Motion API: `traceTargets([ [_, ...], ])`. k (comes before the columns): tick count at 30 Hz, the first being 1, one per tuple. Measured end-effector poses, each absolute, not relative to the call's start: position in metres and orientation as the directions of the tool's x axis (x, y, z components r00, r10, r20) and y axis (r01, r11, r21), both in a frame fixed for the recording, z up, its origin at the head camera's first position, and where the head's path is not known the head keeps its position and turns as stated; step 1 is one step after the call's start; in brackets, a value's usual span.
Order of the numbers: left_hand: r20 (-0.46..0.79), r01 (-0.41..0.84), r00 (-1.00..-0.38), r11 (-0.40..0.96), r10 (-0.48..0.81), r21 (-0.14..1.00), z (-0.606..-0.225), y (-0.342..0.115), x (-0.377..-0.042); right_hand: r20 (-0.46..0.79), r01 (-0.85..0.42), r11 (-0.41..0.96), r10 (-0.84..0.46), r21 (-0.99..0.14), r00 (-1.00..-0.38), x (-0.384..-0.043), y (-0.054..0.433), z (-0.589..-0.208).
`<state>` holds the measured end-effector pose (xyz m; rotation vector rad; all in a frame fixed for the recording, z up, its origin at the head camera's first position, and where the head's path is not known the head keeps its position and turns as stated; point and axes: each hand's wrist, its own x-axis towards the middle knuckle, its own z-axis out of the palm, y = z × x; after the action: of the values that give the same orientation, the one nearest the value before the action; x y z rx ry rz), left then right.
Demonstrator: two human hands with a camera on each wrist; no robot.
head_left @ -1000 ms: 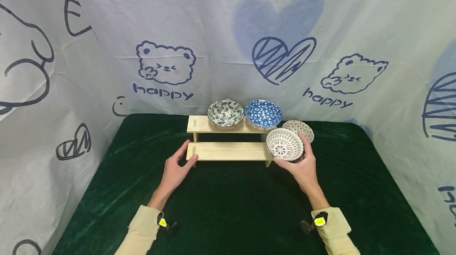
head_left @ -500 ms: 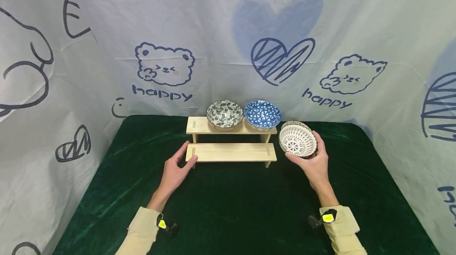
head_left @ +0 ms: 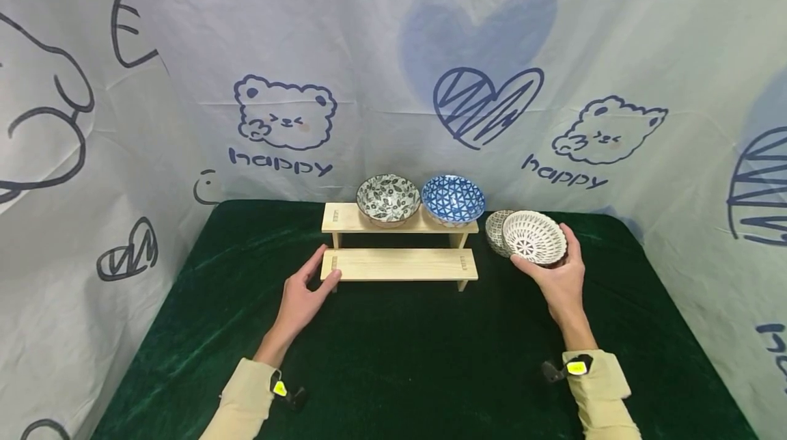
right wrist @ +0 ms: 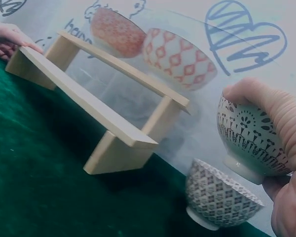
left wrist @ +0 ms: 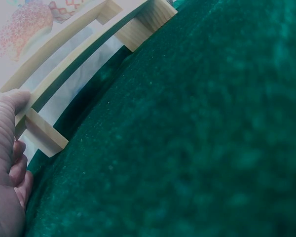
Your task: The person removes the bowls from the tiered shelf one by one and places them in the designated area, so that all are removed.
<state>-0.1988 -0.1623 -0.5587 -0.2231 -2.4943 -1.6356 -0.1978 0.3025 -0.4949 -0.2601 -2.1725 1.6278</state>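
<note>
My left hand (head_left: 305, 295) grips the left end of the lower board of a two-step wooden shelf (head_left: 399, 264); the left wrist view has the thumb on top of the board and the fingers below. My right hand (head_left: 559, 283) holds a small white bowl (head_left: 533, 238) with dark petal-like marks, thumb at its rim. In the right wrist view this bowl (right wrist: 249, 133) is raised above a brown-and-white lattice bowl (right wrist: 219, 197). That lattice bowl (head_left: 495, 231) stands on the cloth right of the shelf, partly hidden by the held one.
On the upper board sit a black-and-white floral bowl (head_left: 388, 199) and a blue triangle-patterned bowl (head_left: 453, 199), side by side. Dark green cloth (head_left: 399, 358) covers the table. A white printed curtain (head_left: 381, 37) hangs close behind the shelf.
My right hand has carried the white bowl rightward, from over the right end of the lower board past the front of the lattice bowl. The left hand stays on the shelf.
</note>
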Motion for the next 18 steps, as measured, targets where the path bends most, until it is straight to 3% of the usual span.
traceTargets([
  [18, 0.195, 0.196, -0.98, 0.407, 0.044, 0.892, -0.559, -0.162, -0.198, 0.213, -0.114, 0.233, 0.462, -0.966, -0.861, -0.218, 0.334, -0.493],
])
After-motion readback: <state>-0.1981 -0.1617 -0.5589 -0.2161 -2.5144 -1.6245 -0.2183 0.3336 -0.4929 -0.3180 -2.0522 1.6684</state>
